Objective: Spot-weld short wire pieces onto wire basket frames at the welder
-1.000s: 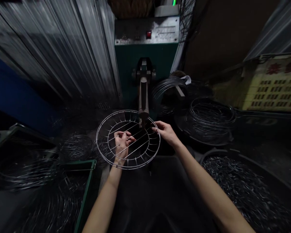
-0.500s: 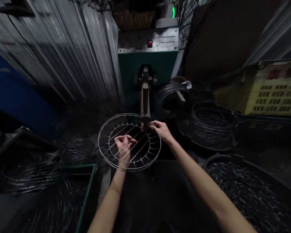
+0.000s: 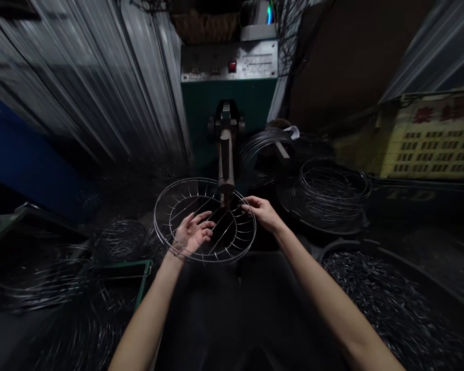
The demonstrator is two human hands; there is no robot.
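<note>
A round wire basket [image 3: 204,261] with a double-ring rim, short ribs and straight wires across its bottom is tilted beneath the machine's arm. The tip of the spot welder [image 3: 226,178] reaches down inside the basket near its far right side. My right hand [image 3: 263,212] is closed at the basket's right rim, thumb and fingers pinched around the wire there. My left hand [image 3: 193,234] is open, palm turned up and fingers spread, at the basket's left part. Rim wires cross near the left wrist; whether they touch it I cannot tell.
A green machine body [image 3: 228,95] with a red switch stands ahead. Wire coils [image 3: 266,144] and a pan of wire rings [image 3: 332,190] lie to the right, before a yellow crate [image 3: 429,149]. A tub of short metal pieces [image 3: 386,299] is near right; a green-rimmed bin [image 3: 141,288] is left.
My left hand has gone from a pinch near the bottom wires to spread fingers, shifting slightly left. The basket has tilted a little. My right hand stays by the right rim.
</note>
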